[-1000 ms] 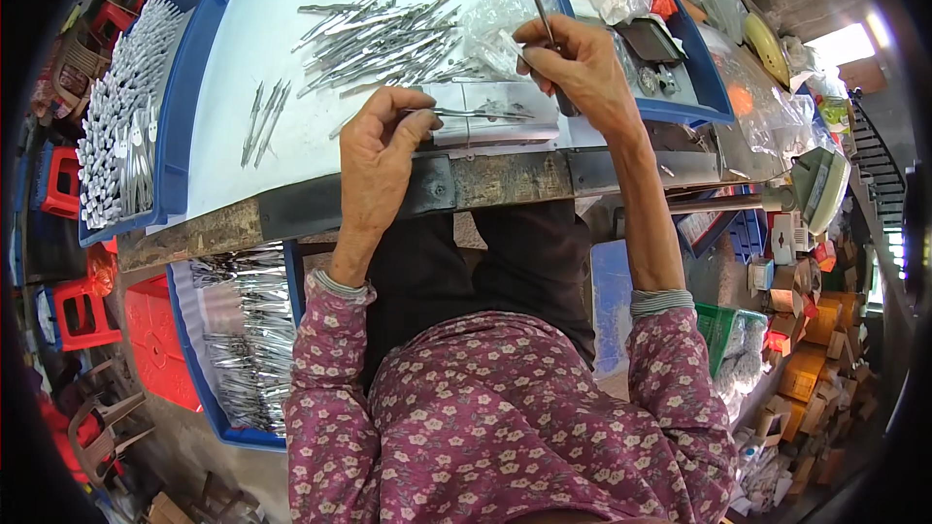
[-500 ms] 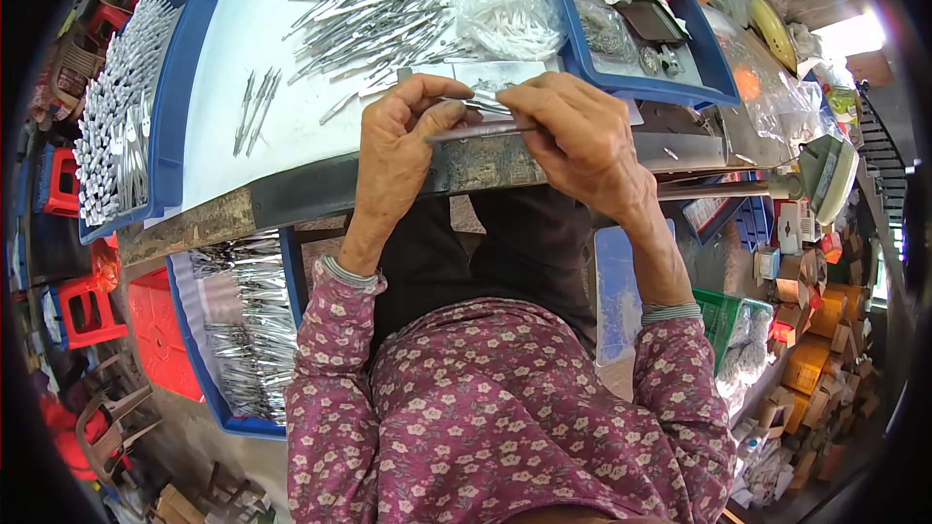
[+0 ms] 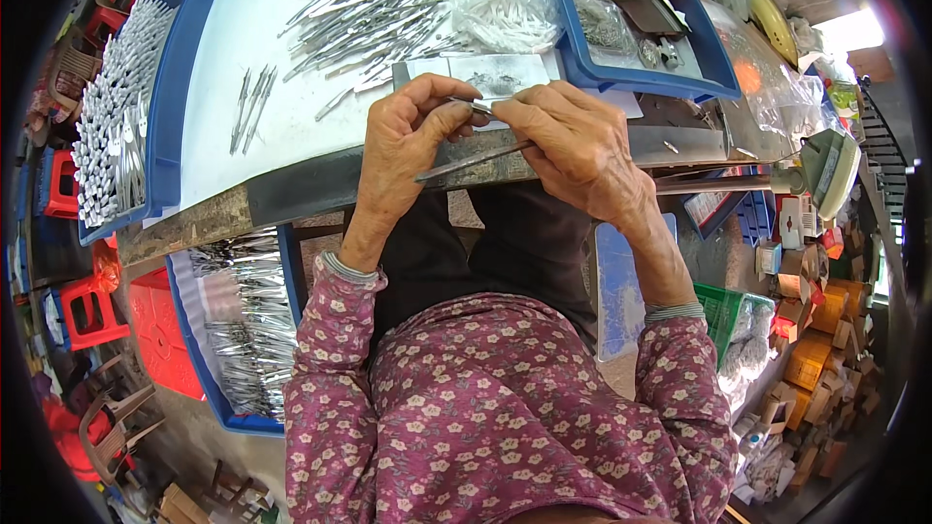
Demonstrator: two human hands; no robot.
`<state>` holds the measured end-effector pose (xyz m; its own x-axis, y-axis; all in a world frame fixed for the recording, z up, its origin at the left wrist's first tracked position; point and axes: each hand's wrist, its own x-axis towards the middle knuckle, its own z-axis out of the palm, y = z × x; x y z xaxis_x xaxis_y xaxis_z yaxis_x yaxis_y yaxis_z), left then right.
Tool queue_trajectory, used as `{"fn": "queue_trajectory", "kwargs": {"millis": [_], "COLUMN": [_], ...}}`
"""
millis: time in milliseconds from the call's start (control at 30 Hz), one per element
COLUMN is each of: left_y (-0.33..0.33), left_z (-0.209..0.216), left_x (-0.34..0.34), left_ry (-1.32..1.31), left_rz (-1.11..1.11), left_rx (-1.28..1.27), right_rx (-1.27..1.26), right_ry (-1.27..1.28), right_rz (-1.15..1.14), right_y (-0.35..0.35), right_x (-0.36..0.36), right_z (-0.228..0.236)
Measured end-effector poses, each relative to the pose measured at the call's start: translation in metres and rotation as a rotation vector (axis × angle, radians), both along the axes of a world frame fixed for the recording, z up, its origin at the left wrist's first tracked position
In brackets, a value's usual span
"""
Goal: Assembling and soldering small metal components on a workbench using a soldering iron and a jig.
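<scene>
Over the table's front edge my two hands meet, fingers closed. A small shiny metal piece (image 3: 482,107) is pinched between the thumb and fingertips of my left hand (image 3: 413,131), and my right hand's (image 3: 578,141) fingertips touch its other end. Its exact kind is too small to make out. Gripped in my right hand as well is a thin grey metal rod-like tool (image 3: 471,163), its free end pointing left below my left hand. Behind the hands, a white paper sheet (image 3: 529,68) with dark specks lies on the table. Farther back is a loose pile of slim metal pieces (image 3: 374,24).
Several slim pieces (image 3: 252,109) lie apart at left. A blue tray (image 3: 167,155) of white-tipped rods stands beyond them. A clear bag (image 3: 505,5) and another blue tray (image 3: 714,90) are at back right. Below the table at left sits a blue bin (image 3: 294,277) of metal pieces.
The rod-like tool has swung down at its left end, away from the small metal piece. My right hand has shifted slightly; both hands stay close together, and more of the paper sheet shows.
</scene>
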<state>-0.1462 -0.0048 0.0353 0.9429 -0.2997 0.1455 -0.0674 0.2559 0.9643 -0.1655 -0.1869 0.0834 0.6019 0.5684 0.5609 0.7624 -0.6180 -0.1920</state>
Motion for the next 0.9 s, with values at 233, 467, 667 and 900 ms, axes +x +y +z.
{"fn": "queue_trajectory", "kwargs": {"millis": [233, 467, 667, 900], "left_y": [0.001, -0.001, -0.004, 0.000], "left_z": [-0.004, -0.002, -0.015, -0.025], "left_x": [0.001, 0.007, 0.014, 0.017], "left_ry": [0.045, 0.038, -0.482, -0.558], "left_rz": [-0.001, 0.095, 0.492, 0.504], "left_rx": [-0.047, -0.032, 0.656, 0.666], "right_rx": [-0.045, -0.072, -0.028, 0.736], "right_ry": [0.078, 0.116, 0.080, 0.598], "right_rz": [0.001, -0.084, -0.179, -0.105], "right_y": [-0.006, -0.005, -0.002, 0.026], "right_x": [0.002, 0.019, 0.038, 0.051], "right_z": [0.001, -0.004, -0.021, -0.009]}}
